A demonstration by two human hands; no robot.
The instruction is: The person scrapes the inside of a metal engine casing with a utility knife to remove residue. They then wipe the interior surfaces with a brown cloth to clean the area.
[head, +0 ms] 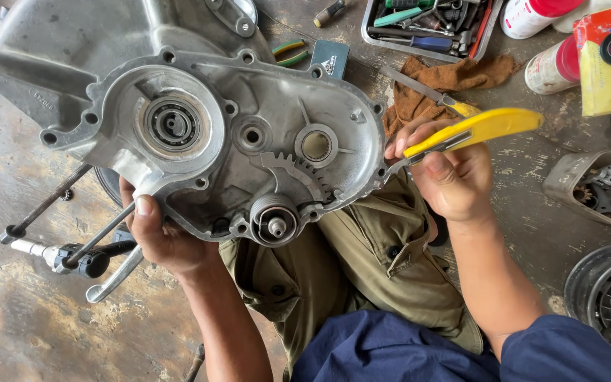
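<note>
Blue sleeves and my olive-green trousers (362, 269) fill the bottom of the view, and on my lap I prop the large grey cast-aluminium engine casing (199, 120), its open face turned up toward me. My left hand (160, 237) cups the casing's lower edge from underneath, thumb up on the rim, fingers hidden behind the metal; that grip is closed on the casing. My right hand (454, 177) is clamped around a yellow-handled utility knife (472, 131), with the blade end pointing at the casing's right rim, touching it or just beside it; I cannot tell which.

The risk I see is the blade. If it skids off the smooth flange, I judge it could run toward my thigh, which sits directly under the rim, or gouge the mating face. The casing rests only on my leg and one hand, so a hard push from the knife could tip it or roll it off toward the stained concrete floor (30, 297). The toothed steel sector gear (298, 173) and the round bearing (172, 124) lie exposed, so scrapings may well fall into them.

Beside me lie a brown rag (454, 81) and a metal tray of screwdrivers (429, 25), well clear of my hands.
</note>
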